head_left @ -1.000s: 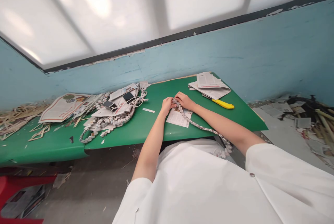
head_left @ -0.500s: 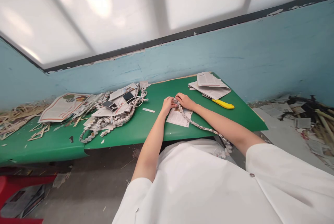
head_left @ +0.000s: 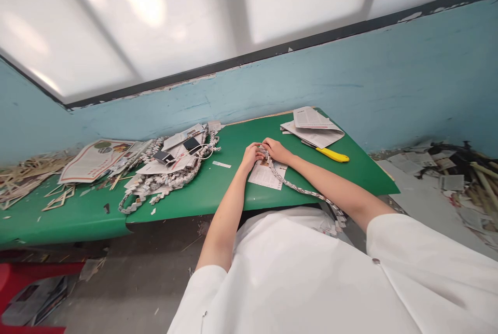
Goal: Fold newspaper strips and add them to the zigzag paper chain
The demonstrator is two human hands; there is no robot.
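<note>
My left hand (head_left: 252, 156) and my right hand (head_left: 275, 149) meet over the green table, both closed on the upper end of a folded-paper chain (head_left: 290, 184). From my fingers the chain runs down to the right, over the table's front edge, and hangs beside my lap. Under it lies a printed paper sheet (head_left: 264, 176). The fingertips partly hide the end of the chain. To the right of my hands, a yellow-handled knife (head_left: 332, 155) rests with its blade side by folded newspapers (head_left: 313, 127).
On the green table (head_left: 175, 208), a heap of paper chains (head_left: 155, 183) holds papers, a dark phone (head_left: 191, 145) and a cable. Farther left are a newspaper (head_left: 97, 160) and thin strips. A red stool (head_left: 23, 272) stands lower left; debris (head_left: 478, 189) lies right.
The fingers of both hands have shifted very slightly at the end of the chain. Nothing else has visibly moved.
</note>
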